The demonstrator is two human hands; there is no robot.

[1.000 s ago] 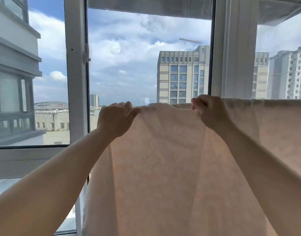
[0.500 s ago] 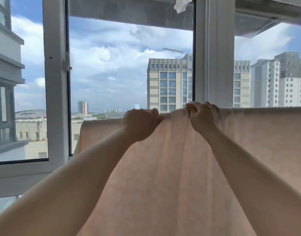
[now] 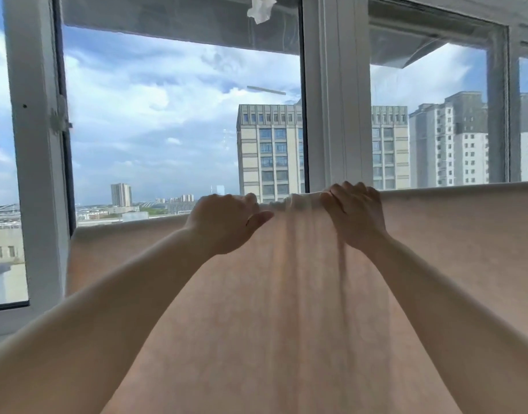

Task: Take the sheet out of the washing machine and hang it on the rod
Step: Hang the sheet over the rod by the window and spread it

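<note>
Below the window frame (image 3: 334,94), across its whole width: one sheet (image 3: 286,309), pale peach, thin enough for daylight to show through, hung over a horizontal line that must be the rod; the rod itself is covered and not visible.

Left of the frame's central post: left hand (image 3: 223,222), knuckles up, fingers curled over the top fold, thumb laid forward on the near face of the cloth. It grips the fold.

At the foot of the post: a bunched, pleated stretch of the fold between the two hands, with vertical creases running down from it.

Right of that bunch: right hand (image 3: 353,215), fingers hooked over the fold, gripping it too.

Change: half a second ago the hands were further apart and the fold between them lay smoother; a second ago, further still. The left hand has travelled toward the right one, gathering cloth along the line. Judged: the draping is done, and what goes on now is adjustment of the spread.

Orientation: long axis horizontal, left to right along the frame's lower edge; hanging panels drop straight down, near face toward the wearer.
</note>
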